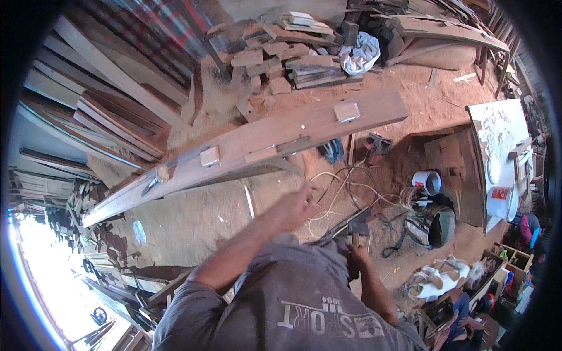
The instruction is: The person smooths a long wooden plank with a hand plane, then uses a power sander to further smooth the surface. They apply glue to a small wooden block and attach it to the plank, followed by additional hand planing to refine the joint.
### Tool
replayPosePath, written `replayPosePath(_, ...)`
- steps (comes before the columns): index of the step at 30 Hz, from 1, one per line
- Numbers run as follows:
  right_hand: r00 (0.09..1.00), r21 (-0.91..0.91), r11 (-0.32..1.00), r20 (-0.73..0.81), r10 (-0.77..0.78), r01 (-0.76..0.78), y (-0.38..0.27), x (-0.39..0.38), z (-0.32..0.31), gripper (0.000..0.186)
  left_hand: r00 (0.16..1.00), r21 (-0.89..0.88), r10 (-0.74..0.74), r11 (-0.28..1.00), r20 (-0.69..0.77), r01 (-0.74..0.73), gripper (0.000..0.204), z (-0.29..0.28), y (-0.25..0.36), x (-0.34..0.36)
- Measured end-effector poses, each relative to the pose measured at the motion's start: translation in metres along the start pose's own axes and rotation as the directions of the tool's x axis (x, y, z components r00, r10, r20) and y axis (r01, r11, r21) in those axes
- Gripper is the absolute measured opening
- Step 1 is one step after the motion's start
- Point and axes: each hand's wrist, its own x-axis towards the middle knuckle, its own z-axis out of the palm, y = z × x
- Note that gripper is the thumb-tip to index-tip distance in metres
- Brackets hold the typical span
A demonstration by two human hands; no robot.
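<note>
My right hand (358, 257) is closed around the short handle of a tool with a dark, flat, hatchet-like head (358, 225), held low before my body. My left hand (297, 206) is raised in front of my chest, holding nothing, with its fingers partly apart. Beyond it, a long wooden beam (328, 130) runs from the far left to the upper right. On top of the beam rest a squarish wood block (346, 112), a second block (209, 155) and a flat wood strip (260, 154). Toward its left end lies a small dark tool (151, 186) beside a wood scrap (162, 173).
Cables (328, 182) loop over the sawdust floor by a white bucket (427, 182). A white-topped table (477, 126) stands right. A white-and-tan dog (442, 279) lies lower right, near another person (462, 322). Offcuts (281, 55) pile up at the back; boards (117, 126) lean left.
</note>
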Motion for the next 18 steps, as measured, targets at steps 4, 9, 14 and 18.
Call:
replayPosePath(4,0.996,0.195,0.977,0.005,0.088,-0.087,-0.035,-0.013,0.010,0.053,0.905,0.363,0.330,0.905,-0.268,-0.222,0.032,-0.108,-0.032,-0.022)
replayPosePath(9,0.998,0.329,0.943,0.031,0.048,-0.056,-0.103,-0.067,0.012,0.046,0.933,0.326,0.187,0.942,-0.307,-0.081,0.026,-0.211,-0.057,-0.006)
replayPosePath(14,0.999,0.279,0.959,0.007,0.045,-0.046,-0.149,-0.125,0.001,0.049,0.953,0.379,0.294,0.892,-0.075,-0.245,0.024,-0.245,-0.101,0.012)
replayPosePath(18,0.999,0.267,0.963,-0.054,-0.009,0.023,-0.186,-0.175,-0.012,0.044,0.913,0.347,0.404,0.850,0.055,-0.397,0.025,-0.252,-0.102,0.017)
